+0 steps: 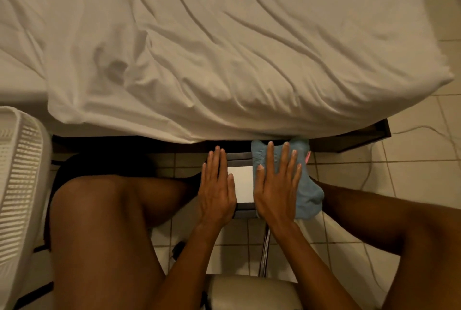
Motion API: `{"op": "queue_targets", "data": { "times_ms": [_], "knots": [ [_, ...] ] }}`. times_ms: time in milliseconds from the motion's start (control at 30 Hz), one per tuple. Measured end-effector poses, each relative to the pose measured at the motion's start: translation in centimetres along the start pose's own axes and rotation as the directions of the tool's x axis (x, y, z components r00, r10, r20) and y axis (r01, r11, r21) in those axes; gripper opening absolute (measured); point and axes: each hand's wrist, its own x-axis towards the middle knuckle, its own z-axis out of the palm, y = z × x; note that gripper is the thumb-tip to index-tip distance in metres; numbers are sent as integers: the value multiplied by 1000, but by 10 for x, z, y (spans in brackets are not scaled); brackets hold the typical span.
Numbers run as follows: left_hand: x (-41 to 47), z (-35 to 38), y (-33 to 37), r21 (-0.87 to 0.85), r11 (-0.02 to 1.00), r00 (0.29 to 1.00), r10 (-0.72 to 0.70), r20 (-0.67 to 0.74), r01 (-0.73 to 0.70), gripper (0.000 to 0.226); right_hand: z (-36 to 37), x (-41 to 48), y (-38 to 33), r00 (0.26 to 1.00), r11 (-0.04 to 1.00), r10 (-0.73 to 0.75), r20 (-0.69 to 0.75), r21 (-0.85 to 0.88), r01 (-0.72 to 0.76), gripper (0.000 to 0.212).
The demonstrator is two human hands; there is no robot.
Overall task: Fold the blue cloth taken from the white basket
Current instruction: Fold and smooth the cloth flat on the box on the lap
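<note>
The blue cloth [308, 196] lies on the right part of a small white-topped table [241, 182] between my knees, with its near end hanging over the table's edge. My right hand [278, 180] lies flat on the cloth, fingers spread and pointing toward the bed. My left hand [217, 185] rests flat on the table's left side, fingers together, not touching the cloth. A small pink tag [307, 157] shows at the cloth's right edge. The white basket [21, 185] stands at the far left.
A bed with a rumpled white sheet [224, 48] fills the upper view, its dark frame [349, 140] just beyond the table. My bare knees flank the table. Beige floor tiles [411, 172] and a thin cable [374, 167] are on the right. A pale seat cushion [249, 292] is below.
</note>
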Motion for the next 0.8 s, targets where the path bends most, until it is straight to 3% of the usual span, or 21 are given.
{"op": "queue_targets", "data": {
  "times_ms": [100, 300, 667, 800],
  "knots": [
    [0, -2, -3, -37, 999, 999, 39, 0, -39, 59, 2, -2, -7, 1000, 1000, 19, 14, -20, -19, 61],
    [1, 1, -6, -121, 993, 1000, 9, 2, -9, 57, 2, -1, -29, 988, 989, -144, 64, -23, 145, 59],
    [0, 6, -7, -178, 983, 999, -40, -27, 35, 57, -2, 5, -26, 946, 957, -289, 147, 13, 290, 58],
    [0, 5, -8, -117, 993, 999, -37, -37, 32, 58, -9, 5, -2, 965, 973, -229, 130, 37, 226, 60]
  ]
}}
